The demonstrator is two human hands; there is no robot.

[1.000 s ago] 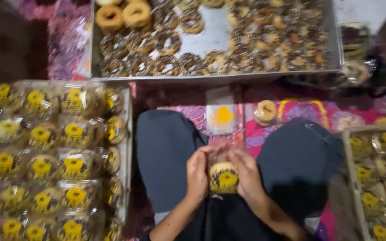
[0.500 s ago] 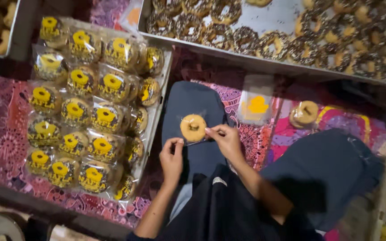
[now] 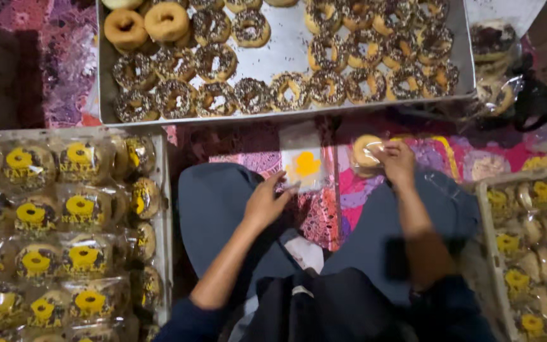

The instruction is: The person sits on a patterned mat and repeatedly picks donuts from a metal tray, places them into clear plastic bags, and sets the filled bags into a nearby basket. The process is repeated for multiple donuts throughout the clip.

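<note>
Patterned mat [image 3: 362,190]; blurred doughnut [image 3: 367,151] under right hand [image 3: 399,162]

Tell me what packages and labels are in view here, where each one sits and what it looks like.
Empty bags: small stack by the left hand, clear plastic, yellow round mark.
Wrapped doughnuts: tray on the left, rows of clear bags with yellow and black round labels.
More wrapped doughnuts: tray on the right, same yellow labels.
Single doughnut: under the right hand, in clear wrap.
</note>
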